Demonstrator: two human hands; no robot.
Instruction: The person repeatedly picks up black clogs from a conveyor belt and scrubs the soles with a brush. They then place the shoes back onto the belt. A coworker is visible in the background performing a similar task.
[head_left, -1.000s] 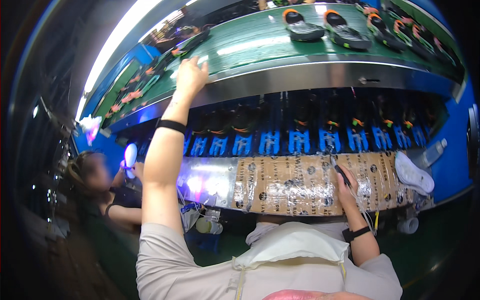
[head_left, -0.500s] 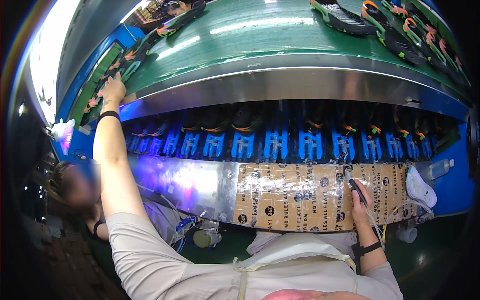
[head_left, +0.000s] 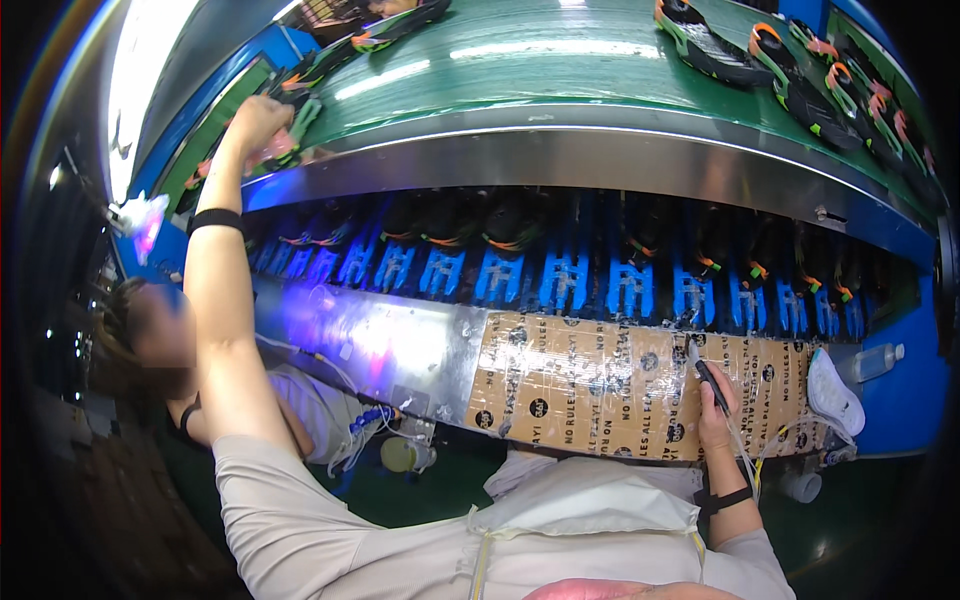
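My left arm reaches to the far left end of the green conveyor belt (head_left: 550, 70). There my left hand (head_left: 258, 124) is closed on a shoe sole (head_left: 303, 122) in black, green and orange; the fingertips are partly hidden. Low on the right, my right hand (head_left: 716, 415) wraps round a black pen-shaped tool (head_left: 712, 387) with a pale tip and a thin clear hose trailing from it. That tip is over the printed brown cardboard sheet (head_left: 560, 390) that covers the bench.
Beneath the belt runs a row of blue holders (head_left: 565, 280) with dark shoe parts behind them. More soles (head_left: 710, 50) lie at the belt's right. A white shoe-shaped piece (head_left: 834, 392) and a clear bottle (head_left: 880, 362) are at the bench's right end. A co-worker (head_left: 165, 335) is at left.
My left hand has gone from reaching with extended fingers to gripping a sole, which is now tilted up. The right hand keeps the tool in nearly the same spot. The view has shifted slightly.
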